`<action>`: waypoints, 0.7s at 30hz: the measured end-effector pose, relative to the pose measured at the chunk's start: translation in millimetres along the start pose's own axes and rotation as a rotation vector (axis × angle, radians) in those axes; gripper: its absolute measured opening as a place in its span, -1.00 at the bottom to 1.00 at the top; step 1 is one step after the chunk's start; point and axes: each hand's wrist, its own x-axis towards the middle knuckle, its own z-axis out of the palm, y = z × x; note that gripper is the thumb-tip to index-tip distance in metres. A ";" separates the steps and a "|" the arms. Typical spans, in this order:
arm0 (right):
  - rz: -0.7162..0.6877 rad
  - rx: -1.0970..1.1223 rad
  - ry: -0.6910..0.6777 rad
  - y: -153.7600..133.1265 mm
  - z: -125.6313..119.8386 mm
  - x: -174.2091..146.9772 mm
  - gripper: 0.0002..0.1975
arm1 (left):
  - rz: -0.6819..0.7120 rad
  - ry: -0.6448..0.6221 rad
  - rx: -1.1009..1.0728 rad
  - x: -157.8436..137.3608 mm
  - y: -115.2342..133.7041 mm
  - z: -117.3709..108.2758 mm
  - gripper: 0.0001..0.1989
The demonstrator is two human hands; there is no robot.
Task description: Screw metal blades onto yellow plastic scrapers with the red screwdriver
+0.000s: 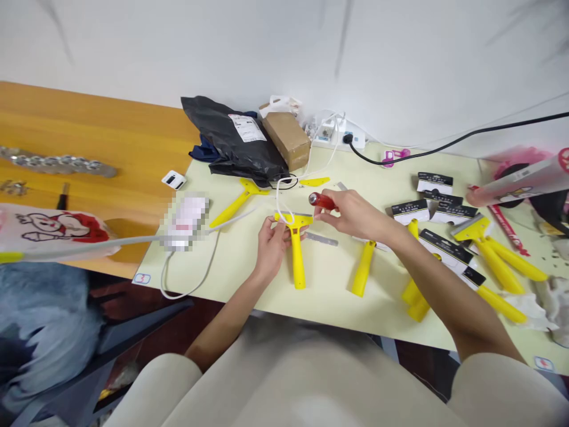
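Okay, 2 hands, fingers closed on both. Left hand (pixel 272 243) pinches 1 yellow scraper (pixel 297 261) by its head, at the front middle of the pale table (pixel 329 284), handle toward the person; can't tell if it touches the tabletop. Right hand (pixel 351 213) curled round 1 red-handled tool (pixel 324 202), near the scraper head, working end not visible. 1 white cable (pixel 278 194) loops across the scraper head. 1 metal strip (pixel 323 239) just right of left hand. Further out: 1 loose scraper (pixel 231 210) left, 1 yellow handle (pixel 364 270) right, 1 small yellow piece (pixel 316 181) behind. Far right: more scrapers (pixel 495 264), some partly hidden by the right arm (pixel 431 273), count unclear; at least 5 black-and-white cards (pixel 434 184). Back: 1 black bag (pixel 240 145), 1 cardboard box (pixel 287 139), 1 black plug (pixel 348 139)
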 end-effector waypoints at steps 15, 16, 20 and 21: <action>-0.002 0.145 -0.015 -11.8 12.0 2.3 -0.79 | 0.061 -0.087 0.007 -18.7 -1.8 8.7 -0.62; 0.004 0.180 -0.039 -11.8 9.7 2.8 -0.79 | 0.062 -0.092 0.019 -19.3 -0.8 9.1 -0.63; 0.067 0.292 -0.133 -11.9 -1.0 5.2 -0.81 | 0.065 -0.079 0.058 -21.7 1.2 14.3 -0.62; 0.084 0.299 -0.145 -11.8 -3.4 5.7 -0.79 | 0.064 -0.076 0.060 -22.2 0.6 16.2 -0.62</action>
